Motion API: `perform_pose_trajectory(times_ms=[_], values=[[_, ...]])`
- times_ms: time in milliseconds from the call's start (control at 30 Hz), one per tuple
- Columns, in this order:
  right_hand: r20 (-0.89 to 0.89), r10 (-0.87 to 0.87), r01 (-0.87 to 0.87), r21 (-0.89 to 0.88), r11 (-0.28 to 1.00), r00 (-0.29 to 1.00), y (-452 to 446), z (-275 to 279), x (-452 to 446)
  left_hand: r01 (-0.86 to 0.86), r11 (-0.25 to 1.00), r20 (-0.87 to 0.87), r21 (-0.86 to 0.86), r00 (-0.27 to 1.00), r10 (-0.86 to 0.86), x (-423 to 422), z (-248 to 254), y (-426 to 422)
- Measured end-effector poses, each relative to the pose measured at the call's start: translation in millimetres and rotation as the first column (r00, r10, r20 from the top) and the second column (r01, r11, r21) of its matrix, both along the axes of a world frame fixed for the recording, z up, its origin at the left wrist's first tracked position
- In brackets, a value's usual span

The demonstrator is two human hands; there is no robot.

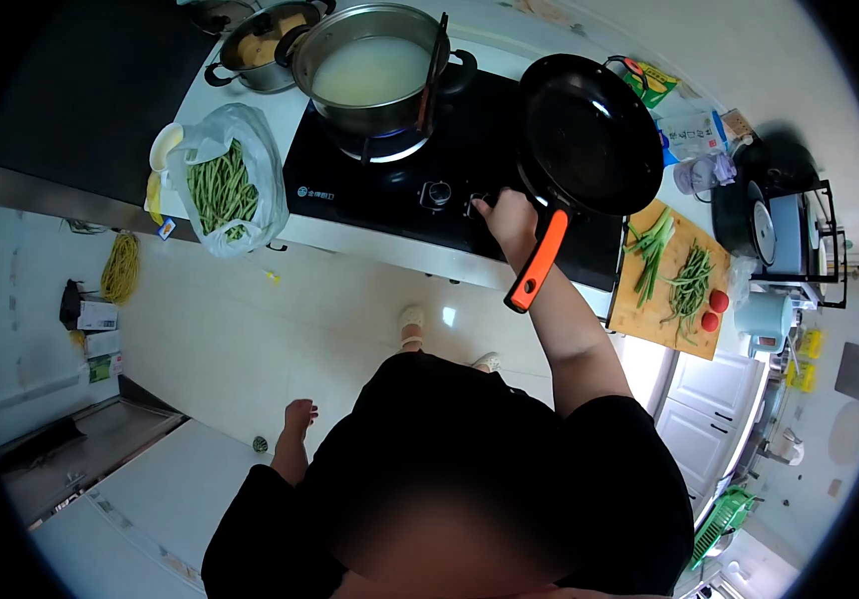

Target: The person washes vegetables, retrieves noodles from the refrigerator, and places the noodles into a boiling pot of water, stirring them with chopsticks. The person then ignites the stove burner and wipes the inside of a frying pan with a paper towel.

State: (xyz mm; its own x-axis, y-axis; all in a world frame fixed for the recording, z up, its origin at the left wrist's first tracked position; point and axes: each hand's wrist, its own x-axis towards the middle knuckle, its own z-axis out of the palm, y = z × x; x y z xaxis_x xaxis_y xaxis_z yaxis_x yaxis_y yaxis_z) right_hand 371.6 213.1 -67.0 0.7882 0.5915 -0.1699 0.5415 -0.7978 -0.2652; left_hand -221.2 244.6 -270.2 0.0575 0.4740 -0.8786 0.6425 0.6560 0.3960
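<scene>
My right hand point(511, 222) is closed around the right knob of the black gas stove point(369, 210), hiding most of that knob. Just beside it, a black frying pan point(589, 135) sits on the right burner, its orange handle point(539, 262) pointing toward me over my forearm. On the left burner, a flame burns beneath a steel pot point(369, 75) of cloudy liquid, with dark chopsticks point(434, 75) resting across its rim. My left hand point(299, 416) hangs low at my side over the floor, fingers loosely apart and holding nothing.
Left of the stove is a plastic bag of green beans point(222, 190), with a smaller pot point(265, 50) behind it. A cutting board point(634, 309) to the right carries scallions point(652, 255), cut greens point(691, 285) and two red items point(718, 300). A light blue pitcher point(761, 319) stands beyond.
</scene>
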Motion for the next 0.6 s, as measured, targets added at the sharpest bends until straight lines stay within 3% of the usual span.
perform_pose_trajectory(times_ms=[67,200,333,400,433,500,533,600], values=[[-0.097,-0.062,0.044,-0.178,0.983,0.993,6.0,12.7,-1.4,-0.030,0.999,0.015,-0.040,0.999,0.031,-4.8,-7.4,1.3],[-0.047,-0.075,0.071,-0.088,0.994,0.996,5.9,-5.6,0.0,0.021,0.999,0.067,-0.030,0.998,-0.019,24.9,-2.8,8.6],[-0.025,-0.043,0.038,-0.158,0.987,0.999,9.7,-7.6,0.7,0.072,0.997,0.096,-0.028,0.993,-0.069,68.3,0.7,27.2],[-0.003,0.119,-0.117,-0.180,0.977,0.993,6.3,-8.3,3.0,0.115,0.991,0.120,0.065,0.985,-0.122,92.6,11.2,40.8],[0.000,0.114,-0.112,-0.187,0.976,0.993,2.8,-14.0,7.0,0.115,0.990,0.115,0.080,0.986,-0.124,101.6,13.2,47.0],[0.083,0.357,-0.351,-0.080,0.933,0.930,-3.3,-23.3,14.3,0.087,0.993,0.147,0.081,0.984,-0.098,108.5,9.8,58.5],[0.083,0.356,-0.349,-0.084,0.933,0.931,-5.8,-26.8,19.1,0.082,0.993,0.158,0.086,0.983,-0.095,110.2,9.3,63.0],[0.101,0.535,-0.518,-0.153,0.841,0.839,-7.2,-24.8,23.1,0.084,0.993,0.150,0.081,0.984,-0.096,109.4,11.6,67.8]])
